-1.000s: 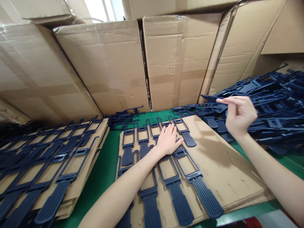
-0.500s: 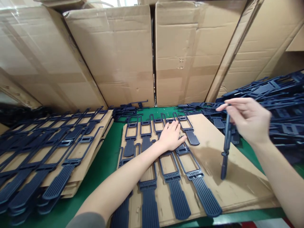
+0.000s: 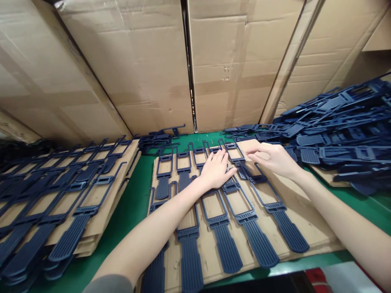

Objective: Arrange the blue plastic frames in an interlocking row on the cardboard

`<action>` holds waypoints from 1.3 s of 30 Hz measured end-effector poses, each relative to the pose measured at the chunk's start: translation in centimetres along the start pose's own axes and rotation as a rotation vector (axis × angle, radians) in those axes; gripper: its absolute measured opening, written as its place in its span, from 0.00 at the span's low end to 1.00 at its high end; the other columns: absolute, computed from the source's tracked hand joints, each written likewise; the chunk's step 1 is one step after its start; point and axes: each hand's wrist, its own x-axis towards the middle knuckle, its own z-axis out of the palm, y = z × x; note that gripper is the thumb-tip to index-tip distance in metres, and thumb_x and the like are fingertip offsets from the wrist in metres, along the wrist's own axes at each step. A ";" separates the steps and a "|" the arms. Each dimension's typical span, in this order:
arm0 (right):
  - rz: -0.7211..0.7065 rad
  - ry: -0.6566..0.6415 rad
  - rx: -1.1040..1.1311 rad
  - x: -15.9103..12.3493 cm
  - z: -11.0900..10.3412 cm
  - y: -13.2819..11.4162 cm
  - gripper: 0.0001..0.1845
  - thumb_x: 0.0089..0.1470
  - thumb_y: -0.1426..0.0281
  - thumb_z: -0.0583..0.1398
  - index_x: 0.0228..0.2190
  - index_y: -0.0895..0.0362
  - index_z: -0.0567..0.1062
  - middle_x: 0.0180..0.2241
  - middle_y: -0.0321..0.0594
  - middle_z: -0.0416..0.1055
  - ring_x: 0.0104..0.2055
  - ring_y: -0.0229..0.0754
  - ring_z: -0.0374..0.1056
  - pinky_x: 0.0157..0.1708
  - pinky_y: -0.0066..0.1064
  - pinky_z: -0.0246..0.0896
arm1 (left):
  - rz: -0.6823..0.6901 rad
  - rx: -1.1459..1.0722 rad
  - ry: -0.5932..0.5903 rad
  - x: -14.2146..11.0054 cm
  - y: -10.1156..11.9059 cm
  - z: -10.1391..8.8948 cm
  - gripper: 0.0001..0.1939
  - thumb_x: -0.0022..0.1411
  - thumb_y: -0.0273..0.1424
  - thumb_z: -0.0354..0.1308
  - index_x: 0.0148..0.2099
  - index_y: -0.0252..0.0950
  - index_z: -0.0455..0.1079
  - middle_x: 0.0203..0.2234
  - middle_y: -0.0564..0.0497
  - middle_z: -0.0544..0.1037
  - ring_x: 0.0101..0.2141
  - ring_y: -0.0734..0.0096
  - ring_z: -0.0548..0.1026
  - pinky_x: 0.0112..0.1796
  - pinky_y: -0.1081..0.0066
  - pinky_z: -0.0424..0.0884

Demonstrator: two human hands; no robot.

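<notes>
My left hand (image 3: 216,169) lies flat with its fingers spread over the dark blue plastic frame parts in the middle of the cardboard sheet (image 3: 293,199). Each part has a rectangular open frame and a ribbed paddle-shaped end. On the right of the front row, one such frame part (image 3: 275,207) rests flat, paddle toward me. My right hand (image 3: 271,158) hovers by its far end, fingers curved and slightly apart, with nothing visible between them. Another frame part (image 3: 244,215) lies just left of it. My left hand and forearm hide some parts beneath.
A second stack of cardboard (image 3: 100,224) bearing rows of the same parts stands at left. Loose parts are heaped in a pile (image 3: 342,122) at right and in a smaller pile (image 3: 161,138) at the back. Large cardboard boxes (image 3: 244,61) wall off the far side of the green table (image 3: 128,211).
My right hand has lowered and moved left, laying the frame part it held upright flat at the right of the row, and has let go. My left hand stays on the parts.
</notes>
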 end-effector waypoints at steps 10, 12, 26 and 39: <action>-0.168 -0.527 0.051 -0.2 -1.3 -0.6 0.19 0.50 0.51 0.63 0.31 0.55 0.77 0.32 0.40 0.74 0.39 0.47 0.67 0.44 0.39 0.58 | -0.014 -0.035 0.023 0.1 -0.1 0.1 0.28 0.68 0.36 0.38 0.67 0.31 0.48 0.67 0.40 0.50 0.66 0.61 0.47 0.64 0.56 0.42; -0.167 -0.571 0.025 -0.3 -1.2 -0.7 0.19 0.48 0.52 0.65 0.35 0.54 0.77 0.32 0.40 0.73 0.39 0.47 0.66 0.45 0.40 0.56 | -0.011 -0.033 0.024 0.0 -0.1 0.1 0.29 0.68 0.37 0.38 0.67 0.31 0.48 0.67 0.40 0.51 0.66 0.61 0.47 0.64 0.56 0.43; -0.215 -0.509 -0.017 -0.8 -0.1 -0.7 0.21 0.51 0.58 0.63 0.45 0.52 0.75 0.45 0.45 0.70 0.48 0.52 0.65 0.49 0.45 0.57 | 0.021 -0.005 0.037 0.0 -0.2 0.0 0.24 0.69 0.35 0.40 0.64 0.35 0.58 0.66 0.41 0.52 0.66 0.58 0.49 0.64 0.54 0.44; -0.131 -0.563 0.047 -1.0 -0.5 2.3 0.26 0.44 0.81 0.52 0.42 0.52 0.78 0.56 0.36 0.67 0.62 0.48 0.57 0.62 0.47 0.51 | 0.095 0.021 0.025 -0.2 -0.6 0.1 0.24 0.70 0.36 0.38 0.65 0.42 0.58 0.66 0.50 0.54 0.66 0.57 0.48 0.63 0.49 0.45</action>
